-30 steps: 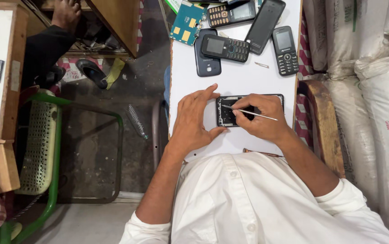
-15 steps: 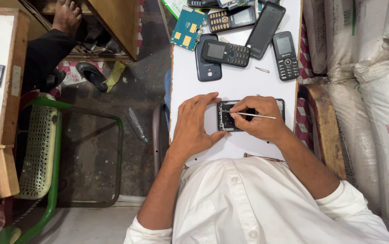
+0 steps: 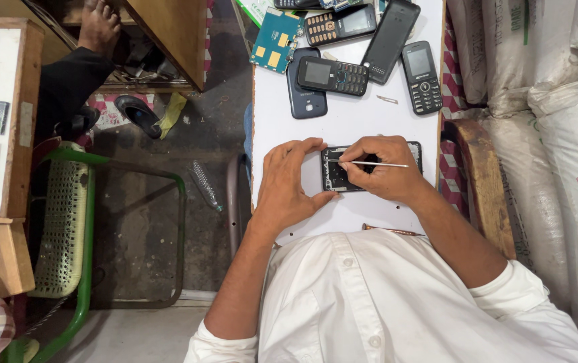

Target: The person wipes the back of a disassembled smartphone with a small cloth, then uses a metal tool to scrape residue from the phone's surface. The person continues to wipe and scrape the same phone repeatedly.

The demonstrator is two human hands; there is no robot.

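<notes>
My right hand [image 3: 386, 176] pinches a thin metal tool [image 3: 376, 163] between thumb and fingers, so that grip is closed on the tool. The tool lies almost flat, and its tip points left into the open phone [image 3: 343, 171]. My left hand [image 3: 287, 187] is curled around the left end of the phone. The thumb is under the near edge and the fingers arch over the far edge, so that grip is closed on the phone. The phone lies flat on the white counter [image 3: 343, 128], right in front of me, with its back off and its dark insides showing.

I think a few things could go wrong. The tool is thin and pointy. If I push too hard, the tip could slip and scratch the small parts inside, or poke my left fingers, which sit very near it. If my left hand lets go a bit, the phone could slide on the smooth counter.

Farther away lie more phones, like a black keypad phone [image 3: 333, 74] lying on a dark blue phone back [image 3: 304, 94], and another small black phone [image 3: 422, 77]. A tiny metal piece [image 3: 388, 99] lies loose near them. A bump from my arm could knock it to the floor.
</notes>
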